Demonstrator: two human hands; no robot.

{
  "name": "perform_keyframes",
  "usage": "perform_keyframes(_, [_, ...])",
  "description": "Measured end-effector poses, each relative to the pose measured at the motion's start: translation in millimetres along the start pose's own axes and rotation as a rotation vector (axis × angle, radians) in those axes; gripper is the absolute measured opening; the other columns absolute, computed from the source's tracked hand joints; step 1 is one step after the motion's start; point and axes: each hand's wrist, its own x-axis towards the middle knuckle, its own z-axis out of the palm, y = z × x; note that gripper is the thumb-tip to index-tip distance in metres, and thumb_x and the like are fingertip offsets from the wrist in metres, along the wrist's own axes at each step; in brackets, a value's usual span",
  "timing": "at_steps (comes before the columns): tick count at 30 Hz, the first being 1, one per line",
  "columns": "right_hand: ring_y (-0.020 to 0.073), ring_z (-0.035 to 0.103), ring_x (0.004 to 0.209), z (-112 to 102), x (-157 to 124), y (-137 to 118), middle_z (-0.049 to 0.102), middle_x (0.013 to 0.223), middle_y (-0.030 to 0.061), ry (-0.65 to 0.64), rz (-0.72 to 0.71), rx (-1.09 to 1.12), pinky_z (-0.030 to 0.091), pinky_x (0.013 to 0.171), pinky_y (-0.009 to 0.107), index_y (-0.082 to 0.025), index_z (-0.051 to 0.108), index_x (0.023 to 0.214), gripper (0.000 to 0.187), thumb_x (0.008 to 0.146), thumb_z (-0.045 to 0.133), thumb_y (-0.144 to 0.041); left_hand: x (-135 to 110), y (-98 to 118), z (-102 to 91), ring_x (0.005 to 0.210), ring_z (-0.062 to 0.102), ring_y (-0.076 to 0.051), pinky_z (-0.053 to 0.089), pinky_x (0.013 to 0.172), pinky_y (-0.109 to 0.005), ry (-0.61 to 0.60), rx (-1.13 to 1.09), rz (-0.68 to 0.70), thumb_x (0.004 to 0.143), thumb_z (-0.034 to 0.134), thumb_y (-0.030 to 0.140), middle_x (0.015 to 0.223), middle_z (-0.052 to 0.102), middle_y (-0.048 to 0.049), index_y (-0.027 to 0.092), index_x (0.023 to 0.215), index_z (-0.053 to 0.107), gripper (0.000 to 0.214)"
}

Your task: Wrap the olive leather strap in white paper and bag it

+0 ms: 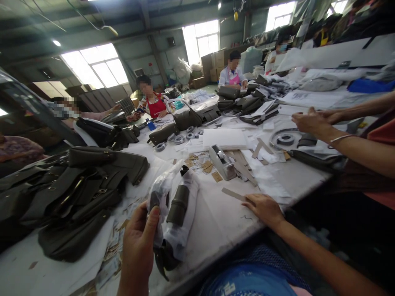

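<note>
Left hand: the left hand [138, 242] is gripping a dark olive leather piece wrapped in clear crinkled plastic [174, 207], thumb pressing on the wrapper's front, fingers closing behind it.
Wrapped piece: it is being held upright just above the near edge of the long white-covered worktable [216, 222], its dark lower end hanging below the hand.
Right hand: the right hand [263, 209] is lying flat and open on the table edge, well apart from the left, fingertips touching a thin grey cardboard strip [233, 194].
Nearby: a grey tape dispenser [222, 162] is standing beyond the strip; a heap of dark olive leather bags [74, 193] is lying to the left.
Others: a co-worker's hands [311, 122] are resting together further along the table on the right.
</note>
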Motion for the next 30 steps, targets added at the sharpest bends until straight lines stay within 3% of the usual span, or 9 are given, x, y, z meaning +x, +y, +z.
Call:
perform_keyframes(3, [0.0253, 0.065, 0.108, 4.8, 3.5, -5.9, 0.071, 0.116, 0.0103, -0.031, 0.06, 0.08, 0.044, 0.096, 0.034, -0.019, 0.068, 0.116, 0.026, 0.099, 0.052, -0.03, 0.0, -0.4, -2.2, 0.091, 0.063, -0.02, 0.048, 0.078, -0.026, -0.056, -0.012, -0.018, 0.079, 0.069, 0.057, 0.098, 0.071, -0.0031, 0.019, 0.103, 0.067, 0.045])
perform_keyframes(5, [0.0248, 0.064, 0.108, 6.8, 12.5, -7.1, 0.07, 0.115, 0.0111, -0.061, 0.087, 0.092, 0.046, 0.093, 0.032, -0.018, 0.067, 0.115, 0.023, 0.095, 0.058, -0.026, 0.4, -1.3, -2.8, 0.091, 0.062, -0.019, 0.047, 0.079, -0.026, -0.055, -0.021, -0.021, 0.08, 0.069, 0.057, 0.098, 0.071, -0.0029, 0.02, 0.103, 0.067, 0.044])
perform_keyframes(8, [0.0222, 0.067, 0.094, 9.7, 26.8, -5.6, 0.072, 0.102, 0.0088, -0.141, 0.131, 0.121, 0.048, 0.08, 0.028, -0.018, 0.067, 0.1, 0.018, 0.083, 0.071, -0.023, 0.3, -1.3, -2.0, 0.087, 0.061, -0.018, 0.046, 0.076, -0.025, -0.054, -0.059, -0.029, 0.08, 0.069, 0.057, 0.094, 0.07, -0.0019, 0.02, 0.104, 0.067, 0.044])
perform_keyframes(12, [0.0208, 0.066, 0.075, 10.1, 38.8, 0.5, 0.071, 0.079, 0.0046, -0.227, 0.167, 0.159, 0.043, 0.063, 0.027, -0.02, 0.064, 0.08, 0.012, 0.076, 0.074, -0.024, -2.0, 4.9, -1.2, 0.087, 0.061, -0.016, 0.047, 0.078, -0.024, -0.046, -0.093, -0.012, 0.08, 0.07, 0.056, 0.091, 0.069, -0.0011, 0.021, 0.103, 0.067, 0.042])
perform_keyframes(18, [0.0224, 0.063, 0.069, 13.0, 47.7, 3.1, 0.068, 0.072, 0.0043, -0.22, 0.028, 0.34, 0.043, 0.063, 0.031, -0.022, 0.061, 0.066, 0.01, 0.069, 0.068, -0.028, -0.3, 12.5, -1.1, 0.083, 0.061, -0.014, 0.048, 0.075, -0.022, -0.093, -0.294, -0.071, 0.078, 0.073, 0.052, 0.089, 0.067, -0.001, 0.019, 0.099, 0.069, 0.039])
perform_keyframes(21, [0.022, 0.062, 0.066, -0.1, 44.3, -25.6, 0.068, 0.072, 0.0035, -0.221, -0.02, 0.654, 0.046, 0.061, 0.031, -0.023, 0.068, 0.084, 0.027, 0.078, 0.064, -0.049, 1.7, 11.9, -3.0, 0.084, 0.061, -0.013, 0.048, 0.077, -0.021, -0.101, -0.379, -0.112, 0.08, 0.073, 0.049, 0.09, 0.066, -0.0008, 0.02, 0.101, 0.068, 0.036])
perform_keyframes(24, [0.0223, 0.062, 0.067, -34.1, 37.7, -76.3, 0.071, 0.077, 0.0037, -0.265, -0.047, 0.917, 0.046, 0.056, 0.03, -0.023, 0.071, 0.111, 0.051, 0.082, 0.06, -0.065, 0.6, 12.5, -4.7, 0.085, 0.059, -0.013, 0.047, 0.078, -0.02, -0.114, -0.373, -0.107, 0.084, 0.071, 0.046, 0.091, 0.065, -0.0006, 0.02, 0.103, 0.068, 0.032])
perform_keyframes(27, [0.0235, 0.064, 0.073, -73.0, 37.0, -125.7, 0.073, 0.08, 0.0046, -0.238, -0.165, 0.966, 0.047, 0.063, 0.03, -0.023, 0.077, 0.098, 0.045, 0.083, 0.063, -0.063, -2.1, 15.3, -5.2, 0.086, 0.059, -0.013, 0.047, 0.079, -0.02, -0.132, -0.332, -0.078, 0.086, 0.069, 0.045, 0.091, 0.065, -0.0006, 0.02, 0.101, 0.069, 0.029])
perform_keyframes(30, [0.024, 0.064, 0.075, -96.0, 42.6, -156.0, 0.074, 0.082, 0.0033, -0.204, -0.284, 0.954, 0.047, 0.067, 0.031, -0.025, 0.079, 0.091, 0.039, 0.085, 0.062, -0.06, -5.0, 19.5, -5.4, 0.086, 0.059, -0.013, 0.047, 0.078, -0.021, -0.129, -0.282, -0.063, 0.087, 0.068, 0.046, 0.092, 0.066, -0.0011, 0.02, 0.102, 0.069, 0.03])
